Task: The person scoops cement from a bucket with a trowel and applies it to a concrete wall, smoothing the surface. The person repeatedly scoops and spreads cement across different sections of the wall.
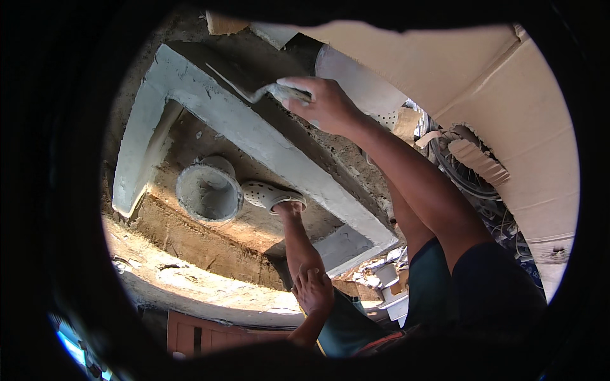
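Note:
My right hand grips the handle of a plaster-smeared trowel, whose blade is at the shadowed far face of a pale plastered ledge. My left hand is closed over my own left leg. That leg's foot, in a pale perforated clog, stands inside the angle of the ledge, beside a round bucket with grey residue on its walls.
A large cardboard sheet covers the upper right, with a bicycle wheel partly under it. Rubble and white boxes lie at lower right. A sunlit rough edge and a reddish panel are at lower left.

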The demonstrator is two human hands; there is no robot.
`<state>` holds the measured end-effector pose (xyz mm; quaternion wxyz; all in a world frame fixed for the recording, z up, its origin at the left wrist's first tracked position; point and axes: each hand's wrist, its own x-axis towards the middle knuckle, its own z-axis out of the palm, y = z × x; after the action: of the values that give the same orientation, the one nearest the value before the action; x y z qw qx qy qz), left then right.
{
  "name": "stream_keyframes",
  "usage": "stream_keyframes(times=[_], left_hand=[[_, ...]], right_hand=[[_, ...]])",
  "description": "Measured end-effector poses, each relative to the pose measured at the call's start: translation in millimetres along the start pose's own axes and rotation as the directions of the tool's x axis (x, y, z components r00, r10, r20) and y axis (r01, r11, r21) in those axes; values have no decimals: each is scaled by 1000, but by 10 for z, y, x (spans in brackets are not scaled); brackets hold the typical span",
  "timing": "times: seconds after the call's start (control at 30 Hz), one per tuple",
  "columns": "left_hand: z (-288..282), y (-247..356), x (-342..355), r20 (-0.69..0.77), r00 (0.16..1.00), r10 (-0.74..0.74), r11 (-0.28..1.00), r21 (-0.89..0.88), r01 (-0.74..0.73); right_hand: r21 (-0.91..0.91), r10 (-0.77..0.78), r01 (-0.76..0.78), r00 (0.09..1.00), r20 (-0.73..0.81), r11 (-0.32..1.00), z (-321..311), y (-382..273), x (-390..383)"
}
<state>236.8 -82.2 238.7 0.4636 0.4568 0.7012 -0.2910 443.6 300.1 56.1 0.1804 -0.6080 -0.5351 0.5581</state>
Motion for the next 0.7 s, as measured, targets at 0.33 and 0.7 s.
stream_keyframes(times=[0.33,0.7], left_hand=[[35,-1,-34,-21,1000,-23,999,-44,22],[264,-236,69,-2,984,-176,957,-234,171]], right_hand=[[-400,176,-86,965,195,912,402,602,-75],[-431,651,-507,691,315,747,-36,1213,-2211]])
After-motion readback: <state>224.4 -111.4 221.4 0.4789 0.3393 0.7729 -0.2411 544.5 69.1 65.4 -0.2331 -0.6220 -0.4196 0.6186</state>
